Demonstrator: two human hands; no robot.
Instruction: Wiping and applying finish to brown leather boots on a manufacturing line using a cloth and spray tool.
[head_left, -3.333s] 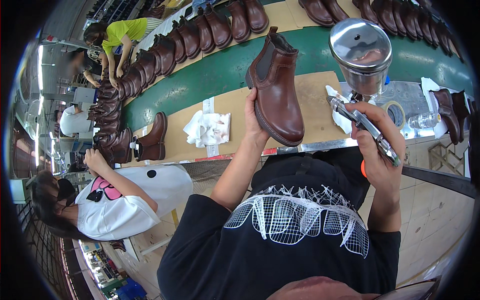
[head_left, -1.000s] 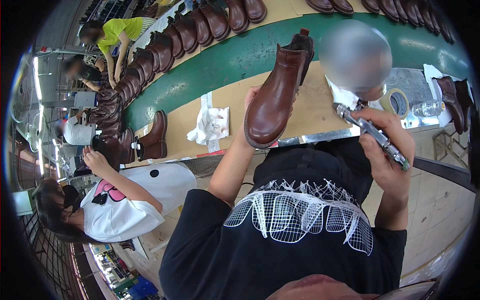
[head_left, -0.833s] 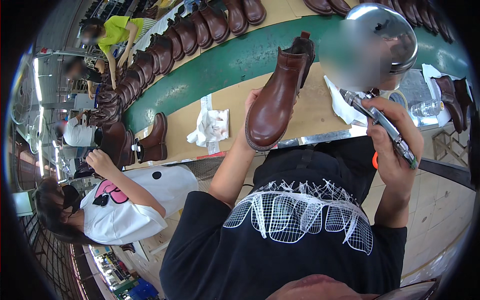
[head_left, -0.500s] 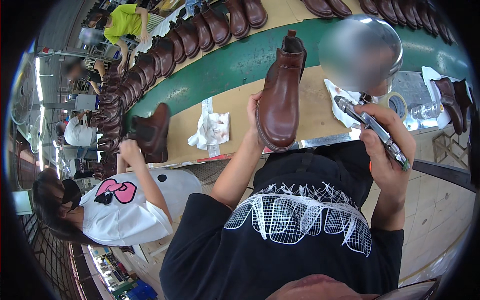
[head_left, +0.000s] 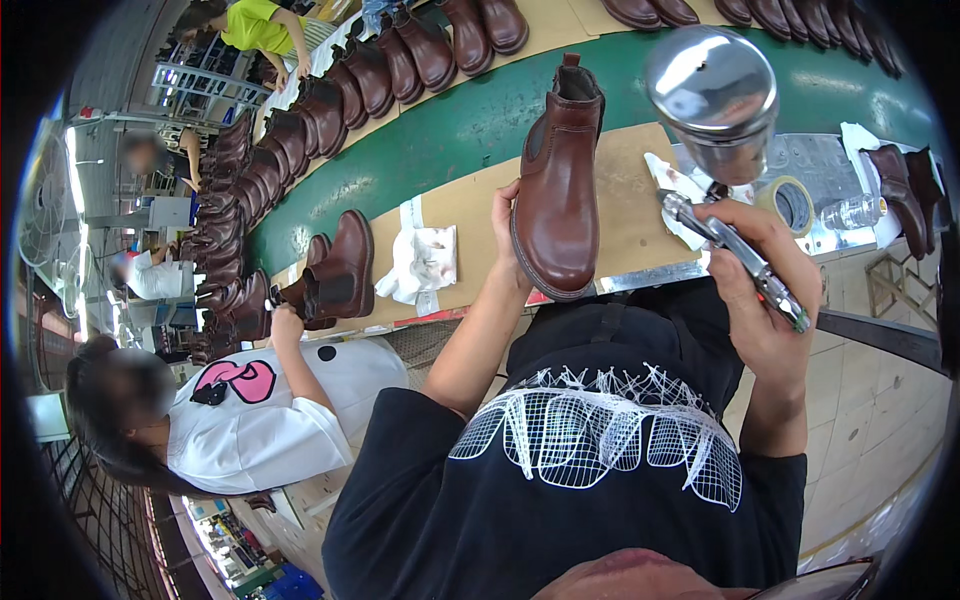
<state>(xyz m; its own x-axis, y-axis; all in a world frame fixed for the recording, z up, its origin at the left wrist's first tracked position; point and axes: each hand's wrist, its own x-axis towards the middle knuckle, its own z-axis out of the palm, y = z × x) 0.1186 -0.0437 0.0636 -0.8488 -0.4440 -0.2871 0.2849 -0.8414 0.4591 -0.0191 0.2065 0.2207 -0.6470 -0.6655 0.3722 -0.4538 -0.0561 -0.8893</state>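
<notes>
Brown boot [head_left: 562, 205] up in the left hand [head_left: 509, 232], spray gun [head_left: 738, 252] in the right hand [head_left: 762, 285]!
Left fingers clamp the boot's side, partly hidden behind it, toe toward the wearer, above the cardboard [head_left: 640, 215]; right fingers wrap round the gun, silver cup [head_left: 712, 95] on top, nozzle apart from the boot; a stained white cloth [head_left: 422, 262] lies to the left.

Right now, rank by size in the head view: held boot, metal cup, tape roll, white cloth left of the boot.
1. Held boot and metal cup, too close to rank: boot taller, cup wider
2. White cloth
3. Tape roll
</notes>
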